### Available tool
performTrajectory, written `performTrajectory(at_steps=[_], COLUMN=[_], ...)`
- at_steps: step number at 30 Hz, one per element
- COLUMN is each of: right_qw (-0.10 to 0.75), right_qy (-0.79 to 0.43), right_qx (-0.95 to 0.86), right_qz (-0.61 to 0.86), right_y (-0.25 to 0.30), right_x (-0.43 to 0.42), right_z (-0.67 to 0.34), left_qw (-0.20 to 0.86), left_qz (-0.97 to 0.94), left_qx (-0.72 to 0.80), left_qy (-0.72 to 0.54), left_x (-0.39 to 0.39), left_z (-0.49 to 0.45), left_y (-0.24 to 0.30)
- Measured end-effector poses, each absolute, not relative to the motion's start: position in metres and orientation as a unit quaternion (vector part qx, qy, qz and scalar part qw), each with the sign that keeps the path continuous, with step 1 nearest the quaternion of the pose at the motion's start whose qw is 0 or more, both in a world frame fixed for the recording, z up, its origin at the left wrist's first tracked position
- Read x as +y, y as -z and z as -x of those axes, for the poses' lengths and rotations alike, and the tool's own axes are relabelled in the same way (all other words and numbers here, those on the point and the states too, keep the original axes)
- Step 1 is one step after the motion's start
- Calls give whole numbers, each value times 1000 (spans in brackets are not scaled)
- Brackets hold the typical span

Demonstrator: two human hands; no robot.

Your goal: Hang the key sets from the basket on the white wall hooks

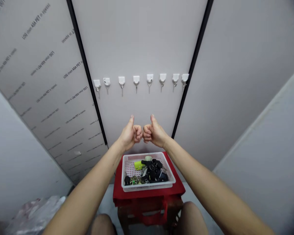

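Both my arms reach forward at chest height. My left hand (131, 133) is a fist with the thumb up, and my right hand (154, 133) mirrors it; their knuckles touch and nothing is in either. Below them a white plastic basket (127, 187) holds several dark keys and key fobs (153, 171) plus a bright green one (138, 165). The basket rests on a red cloth (117, 192) over a stool. On the wall above the hands runs a row of several white adhesive hooks (136, 80), all bare.
Grey wall panels are split by black strips (87, 73); the left panel carries printed film. A crumpled plastic bag (34, 212) lies on the floor at lower left. My knees (191, 217) show at the bottom on either side of the stool.
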State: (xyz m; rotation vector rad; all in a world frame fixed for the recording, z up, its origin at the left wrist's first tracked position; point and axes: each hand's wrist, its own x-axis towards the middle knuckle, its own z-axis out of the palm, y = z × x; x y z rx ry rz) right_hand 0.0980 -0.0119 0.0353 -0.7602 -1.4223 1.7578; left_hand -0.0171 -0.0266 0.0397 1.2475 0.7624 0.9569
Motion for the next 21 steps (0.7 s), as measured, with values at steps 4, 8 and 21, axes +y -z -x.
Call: performTrajectory(at_steps=[4, 8, 21], right_qw=[353, 317, 114], right_qy=[-653, -511, -140], right_qx=[-578, -672, -839], right_qz=[340, 433, 513], right_y=[-15, 26, 108], right_x=[-11, -9, -18], right_z=[-94, -97, -137], left_qw=[637, 595, 193], left_qz=[-539, -514, -747], left_qx=[370, 472, 623], left_qy=[-408, -398, -130], left_x=[-22, -14, -20], left_z=[19, 24, 20], left_y=[-19, 25, 131])
